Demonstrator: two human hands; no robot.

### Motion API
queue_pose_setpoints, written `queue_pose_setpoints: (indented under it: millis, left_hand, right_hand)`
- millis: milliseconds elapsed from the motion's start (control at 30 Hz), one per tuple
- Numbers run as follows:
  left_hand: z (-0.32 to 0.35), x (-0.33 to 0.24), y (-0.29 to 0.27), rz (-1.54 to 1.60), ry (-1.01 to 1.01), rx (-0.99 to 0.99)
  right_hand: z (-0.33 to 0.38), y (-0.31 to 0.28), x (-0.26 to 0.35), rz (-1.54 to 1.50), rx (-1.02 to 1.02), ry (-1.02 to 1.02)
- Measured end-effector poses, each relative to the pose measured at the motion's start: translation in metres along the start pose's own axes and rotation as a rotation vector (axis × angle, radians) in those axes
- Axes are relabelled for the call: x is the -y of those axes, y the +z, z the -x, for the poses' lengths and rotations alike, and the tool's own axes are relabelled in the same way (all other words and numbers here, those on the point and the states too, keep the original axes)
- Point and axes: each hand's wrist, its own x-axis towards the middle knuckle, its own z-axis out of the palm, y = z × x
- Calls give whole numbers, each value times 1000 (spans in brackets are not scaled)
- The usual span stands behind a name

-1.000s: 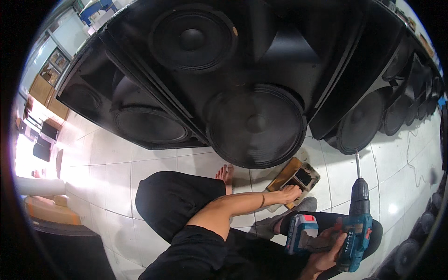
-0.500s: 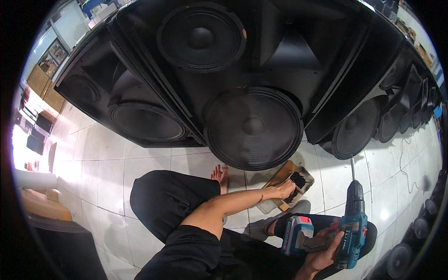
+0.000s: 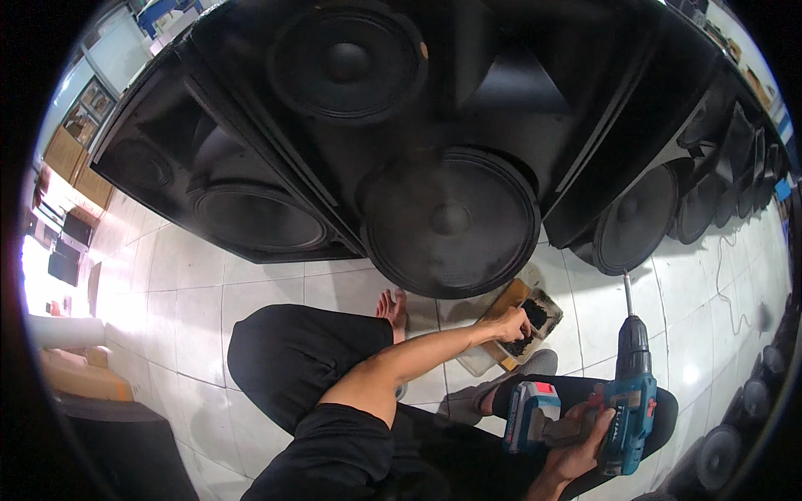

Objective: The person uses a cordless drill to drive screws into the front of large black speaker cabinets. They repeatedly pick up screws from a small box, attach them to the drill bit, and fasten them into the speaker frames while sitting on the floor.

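Note:
My left hand [image 3: 511, 323] reaches forward into a small open cardboard box [image 3: 525, 316] on the tiled floor, fingers curled over the dark small parts inside; whether it grips any is hidden. My right hand [image 3: 581, 434] grips the handle of a blue cordless drill [image 3: 625, 401] with a long bit pointing up, resting over my right leg. A large black loudspeaker cone [image 3: 451, 219] sits in the cabinet right in front of me, just above the box.
Big black speaker cabinets [image 3: 351, 92] fill the view ahead, with more speakers [image 3: 637, 219] lined along the right. My legs in black trousers [image 3: 301, 359] are folded on the white tiled floor [image 3: 192, 292]. Wooden furniture [image 3: 79, 376] stands at the left.
My left hand has stayed at the cardboard box, dipping further into it. The drill in my right hand has barely shifted. The view has tilted slightly.

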Motion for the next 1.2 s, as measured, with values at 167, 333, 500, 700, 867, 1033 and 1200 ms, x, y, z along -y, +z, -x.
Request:
queue_pose_setpoints:
  millis: [167,333,500,700,867,1033,1200]
  left_hand:
    - [-1,19,-6,450,26,148]
    - [15,8,-27,1040,-21,467]
    - [28,-15,-34,1308,63,531]
    - [20,6,-25,1489,69,521]
    - [29,-12,-22,1522,8,498]
    - [33,-12,-17,1519,-137,457]
    - [33,-8,-14,1542,-234,434]
  right_hand:
    - [2,2,-1,-7,4,-28]
    - [4,7,-6,-80,-140,20]
    - [6,5,-7,-132,-86,47]
    - [11,2,-4,8,63,103]
    - [9,-2,-10,-20,43,-25]
    - [11,-3,-11,-5,77,-44]
    - [12,3,-11,13,33,-80]
